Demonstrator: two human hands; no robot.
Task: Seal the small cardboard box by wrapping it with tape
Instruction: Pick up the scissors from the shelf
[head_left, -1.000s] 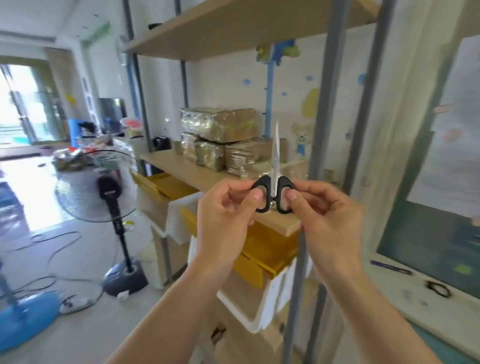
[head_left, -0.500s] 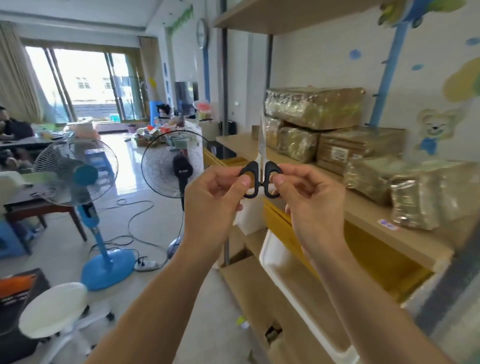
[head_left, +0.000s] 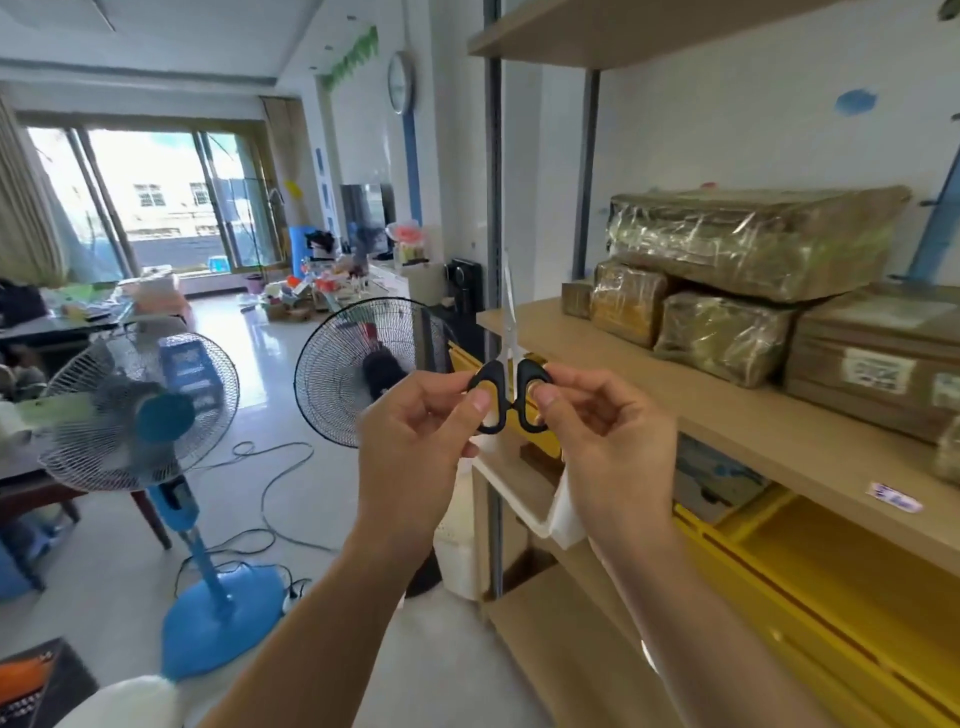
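Both forearms reach up from the bottom edge. The left hand (head_left: 415, 431) pinches the left black loop of a pair of scissors (head_left: 491, 369) between thumb and forefinger, and the right hand (head_left: 608, 431) pinches the right loop the same way. The blades are closed and point straight up.

Just behind the hands stands a wooden shelf (head_left: 675, 395), with a white bin (head_left: 540, 499) and yellow bins (head_left: 831, 597) below its board. On the board lie tape-wrapped boxes (head_left: 753, 239), stacked against the wall. A small cardboard box (head_left: 576, 298) sits at their far end, well apart from both hands; whether it is the one to seal I cannot tell.

On the floor to the left stand a black fan (head_left: 358, 374) and a blue fan (head_left: 140, 410), with cables between them. At the far end of the room is a bright window (head_left: 156, 197).
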